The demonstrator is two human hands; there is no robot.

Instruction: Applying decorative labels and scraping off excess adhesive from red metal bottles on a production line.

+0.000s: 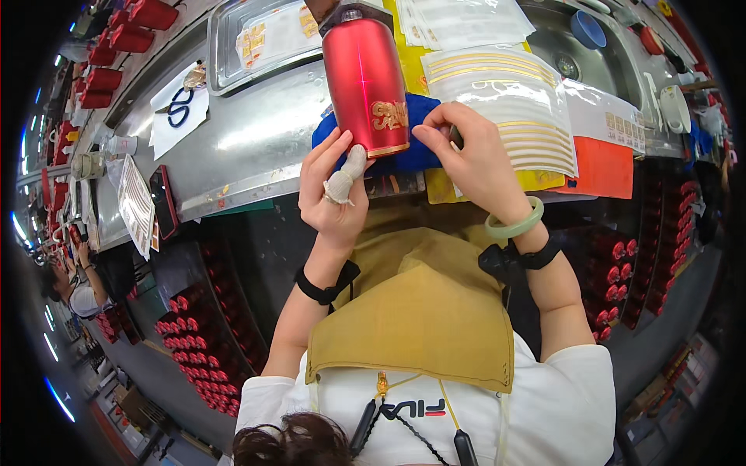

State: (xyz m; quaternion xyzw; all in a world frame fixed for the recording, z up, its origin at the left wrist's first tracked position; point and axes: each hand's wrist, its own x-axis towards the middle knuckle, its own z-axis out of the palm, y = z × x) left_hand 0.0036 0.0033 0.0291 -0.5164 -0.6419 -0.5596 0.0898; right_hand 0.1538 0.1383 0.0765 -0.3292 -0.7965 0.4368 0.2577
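Both hands gripped a red bottle (pixel 365 81) on the desk (pixel 256 140): left hand (pixel 332 190) at its near-left edge, right hand (pixel 466 155) pinching its right.

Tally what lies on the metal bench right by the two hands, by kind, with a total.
Red metal bottle: 1
Blue cloth: 1
Sheet of gold stripe decals: 1
Orange board: 1
Scissors: 1
Metal tray: 1
Total: 6
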